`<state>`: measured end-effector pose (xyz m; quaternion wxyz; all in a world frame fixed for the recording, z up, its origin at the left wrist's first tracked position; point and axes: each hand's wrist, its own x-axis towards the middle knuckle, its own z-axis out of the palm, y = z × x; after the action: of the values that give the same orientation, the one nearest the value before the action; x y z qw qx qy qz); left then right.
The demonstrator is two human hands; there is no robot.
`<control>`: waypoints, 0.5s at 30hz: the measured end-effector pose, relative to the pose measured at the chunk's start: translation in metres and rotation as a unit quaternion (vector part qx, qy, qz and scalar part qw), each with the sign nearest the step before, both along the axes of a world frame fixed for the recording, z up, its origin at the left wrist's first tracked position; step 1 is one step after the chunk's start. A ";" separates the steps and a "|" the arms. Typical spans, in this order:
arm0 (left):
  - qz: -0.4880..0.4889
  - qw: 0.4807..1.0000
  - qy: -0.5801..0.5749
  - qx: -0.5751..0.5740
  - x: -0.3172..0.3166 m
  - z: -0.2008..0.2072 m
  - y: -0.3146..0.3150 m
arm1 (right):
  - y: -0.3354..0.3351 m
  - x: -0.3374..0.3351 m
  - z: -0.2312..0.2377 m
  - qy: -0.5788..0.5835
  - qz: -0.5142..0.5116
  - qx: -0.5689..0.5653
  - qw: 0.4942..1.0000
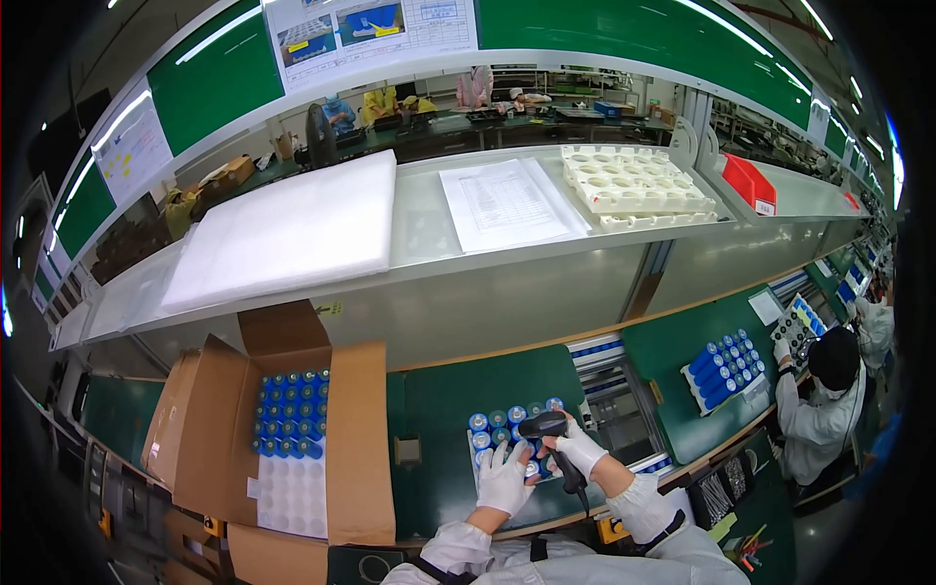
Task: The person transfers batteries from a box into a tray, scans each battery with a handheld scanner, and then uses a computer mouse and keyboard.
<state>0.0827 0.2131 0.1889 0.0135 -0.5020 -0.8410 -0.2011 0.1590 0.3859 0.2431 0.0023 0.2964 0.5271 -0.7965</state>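
My right hand [582, 450], in a white fingertip-less glove, is wrapped round a black handheld barcode scanner [544, 424]. Its head points left over a block of blue cylindrical battery cells [498, 419] that stand upright in a pale holder on the green bench. My left hand [504, 482], gloved the same way, lies over the near left part of the block. Its fingers are apart, and I see nothing gripped in them. Both hands hide part of the cells, and the scanner's cable hangs down at its near end.
At left, an opened cardboard box [361, 448] holds blue cells and a white tray [292, 497]. A roller conveyor [619, 409] runs right of my mat. Beyond it stands another cell block [723, 370], near a co-worker [829, 400]. The shelf above carries white foam [292, 229], papers [507, 205] and cream cell holders [634, 182].
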 end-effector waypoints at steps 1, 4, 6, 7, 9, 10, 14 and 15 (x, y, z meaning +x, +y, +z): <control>-0.005 1.000 -0.008 -0.004 0.000 0.000 0.000 | 0.001 0.004 -0.005 -0.013 0.021 -0.001 1.000; 0.004 1.000 -0.016 -0.012 0.001 -0.001 0.002 | -0.001 0.011 -0.007 -0.017 0.027 -0.022 0.999; 0.009 1.000 -0.027 -0.008 0.003 0.001 0.002 | -0.002 0.015 -0.005 -0.017 0.025 -0.042 0.999; 0.016 0.999 -0.039 -0.002 0.003 0.002 0.002 | -0.002 0.017 -0.005 -0.013 0.021 -0.051 0.998; 0.021 0.999 -0.047 0.006 -0.002 0.000 0.004 | -0.004 0.021 -0.003 -0.008 0.014 -0.059 0.998; 0.029 0.998 -0.056 0.016 -0.006 -0.002 0.006 | -0.006 0.024 0.000 -0.020 0.017 -0.054 0.998; 0.055 0.988 -0.138 0.036 -0.035 -0.013 0.018 | -0.010 0.034 -0.010 -0.037 0.020 -0.047 0.998; 0.053 0.988 -0.138 0.036 -0.041 -0.018 0.018 | -0.011 0.035 -0.010 -0.038 0.018 -0.047 0.998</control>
<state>0.0414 0.2315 0.1713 -0.0742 -0.4232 -0.8524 -0.2981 0.1943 0.3744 0.2332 0.0503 0.3162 0.4943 -0.8082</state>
